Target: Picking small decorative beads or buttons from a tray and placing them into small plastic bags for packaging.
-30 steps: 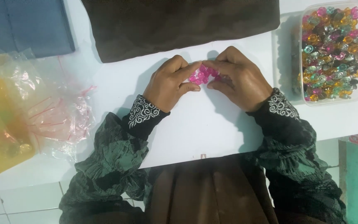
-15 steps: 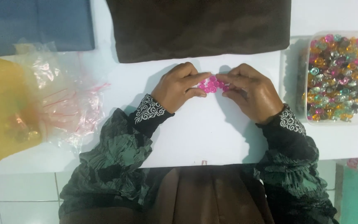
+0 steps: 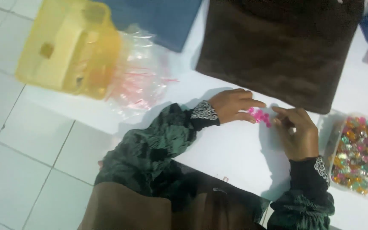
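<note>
A small cluster of pink beads (image 3: 260, 116) lies on the white table (image 3: 231, 149) between my two hands. My left hand (image 3: 233, 105) rests flat beside the beads with fingers stretched toward them, fingertips touching the cluster. My right hand (image 3: 297, 132) has its fingers curled at the beads' right edge, pinching at them. Both arms wear dark green patterned sleeves with white lace cuffs.
A clear box of mixed coloured beads (image 3: 358, 154) stands at the right. A dark brown cloth (image 3: 282, 47) lies behind the hands, a blue cloth (image 3: 167, 19) further left. A yellow plastic container (image 3: 71, 49) and crumpled clear bags (image 3: 139, 76) sit at the table's left end, over tiled floor (image 3: 26, 162).
The view has swung and tilted, so the table now runs diagonally and more floor shows. My hands have spread slightly apart, with the pink beads lying on the table between them.
</note>
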